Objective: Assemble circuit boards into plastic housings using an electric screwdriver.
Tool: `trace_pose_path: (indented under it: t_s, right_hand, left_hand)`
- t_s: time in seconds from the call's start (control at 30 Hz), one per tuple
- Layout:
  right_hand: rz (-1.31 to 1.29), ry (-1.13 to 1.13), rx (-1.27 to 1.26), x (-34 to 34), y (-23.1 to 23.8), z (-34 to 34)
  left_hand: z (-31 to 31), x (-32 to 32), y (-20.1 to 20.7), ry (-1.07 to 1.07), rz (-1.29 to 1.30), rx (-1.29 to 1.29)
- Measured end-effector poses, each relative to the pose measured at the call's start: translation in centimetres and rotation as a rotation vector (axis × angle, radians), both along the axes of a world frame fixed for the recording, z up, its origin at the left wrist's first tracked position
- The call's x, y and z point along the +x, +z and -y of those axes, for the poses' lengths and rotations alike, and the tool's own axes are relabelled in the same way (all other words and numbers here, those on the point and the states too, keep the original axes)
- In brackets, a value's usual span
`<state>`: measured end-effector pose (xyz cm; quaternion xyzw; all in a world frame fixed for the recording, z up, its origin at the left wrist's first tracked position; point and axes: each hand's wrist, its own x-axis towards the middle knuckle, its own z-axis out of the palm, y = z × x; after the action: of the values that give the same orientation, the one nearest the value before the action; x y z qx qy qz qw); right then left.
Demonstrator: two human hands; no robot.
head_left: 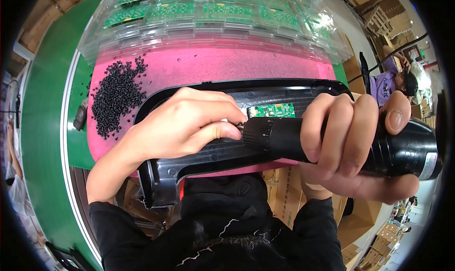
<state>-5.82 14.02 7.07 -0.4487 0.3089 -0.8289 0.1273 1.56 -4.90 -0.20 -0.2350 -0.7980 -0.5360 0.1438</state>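
Observation:
My right hand [343,138] is wrapped round a black electric screwdriver [272,136], held nearly level with its nose toward the left. At that nose, the thumb and forefinger of my left hand [187,121] are pinched together; what lies between them is small and mostly hidden by the fingertips. Beneath both hands is a long black plastic housing [163,178], its hollow side up. A small green circuit board [279,111] sits inside it, just beyond the screwdriver's nose, and its near edge is partly covered.
A heap of small black screws [116,100] lies on the left of the pink mat [208,62]. Stacked clear trays [213,29] of green boards line the far side. A black cable [393,50] hangs at the right. Another person [388,84] sits beyond it.

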Motion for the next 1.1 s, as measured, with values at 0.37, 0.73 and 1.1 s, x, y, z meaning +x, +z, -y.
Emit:
trace_pose_path:
  t_s: [0.37,0.73,1.1]
  right_hand:
    - [-0.167,-0.166,0.332,-1.8,-1.4,-2.4]
    - [-0.021,-0.336,0.578,-0.3,-2.1,-0.7]
    - [-0.037,-0.299,0.662,0.1,-2.0,-0.7]
  left_hand:
    - [-0.1,-0.3,0.1,0.258,-0.123,-0.094]
    - [0.0,0.2,0.4,0.256,0.048,-0.228]
    - [-0.1,-0.2,-0.8,0.166,0.026,-0.198]
